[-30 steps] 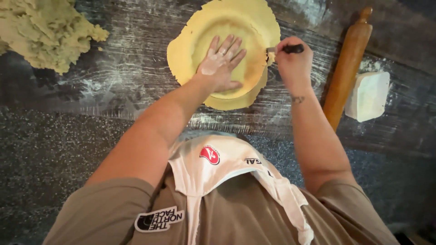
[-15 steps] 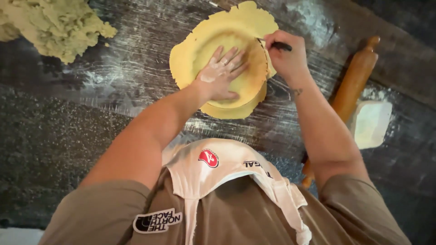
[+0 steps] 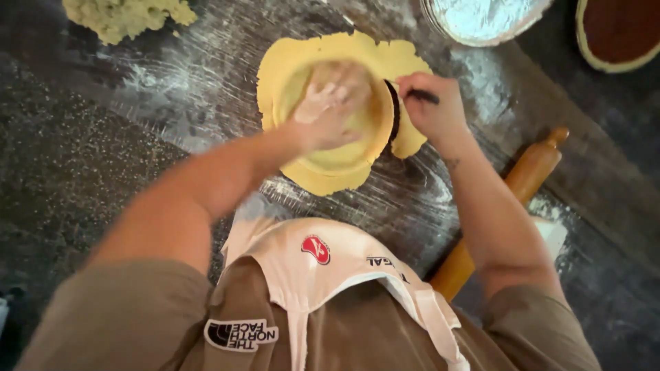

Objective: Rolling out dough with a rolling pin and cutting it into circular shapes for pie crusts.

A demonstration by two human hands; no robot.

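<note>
A round sheet of yellow dough lies over a pie dish on the floured dark counter. My left hand is pressed flat, fingers spread, on the dough in the middle of the dish. My right hand grips a small knife with a black handle at the dish's right rim, where a dark cut line shows and a strip of dough hangs outside the rim.
A wooden rolling pin lies to the right under my right forearm, next to a white block. A lump of crumbly dough sits far left. A foil pie tin and a dark-filled pie stand at the far right.
The view has shifted, bringing the foil tin and filled pie into sight. My right hand with the knife has moved down along the dish's right rim. My left hand stays on the dough.
</note>
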